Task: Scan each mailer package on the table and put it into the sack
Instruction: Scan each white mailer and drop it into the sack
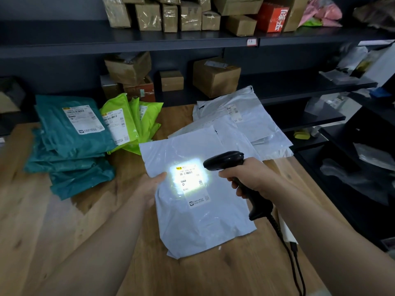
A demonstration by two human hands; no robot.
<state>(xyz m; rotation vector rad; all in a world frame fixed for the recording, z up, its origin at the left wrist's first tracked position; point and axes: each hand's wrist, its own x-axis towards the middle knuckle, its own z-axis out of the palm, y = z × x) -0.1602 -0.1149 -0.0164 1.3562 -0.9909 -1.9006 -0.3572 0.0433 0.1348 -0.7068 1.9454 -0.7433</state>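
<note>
Your right grip (250, 178) is closing fully round the handle of a black pistol-shaped scanner (224, 160), all fingers curled, and is aiming its rounded head leftward at the label (191, 180). A black cable (284, 238) is trailing from the handle's base toward you. Your left grip (149, 186) is pinching the left edge of the white mailer (203, 221), thumb lying on top and fingers hidden beneath. You are holding this mailer label-side up over the middle of the wooden table (64, 231); whether its near end is resting on the wood cannot be told. Its long axis is running from you toward the dark shelves (171, 41), the far end leaning slightly left and overlapping the pile of white mailers (245, 120). Its glossy, wrinkled plastic film is forming a flat rectangle, and the scanner's white light is washing out the paper label. Teal mailers (72, 135) are lying stacked at the left, with lime-green mailers (126, 122) beside them. Taped cardboard boxes (215, 75) are sitting on the shelves behind.
</note>
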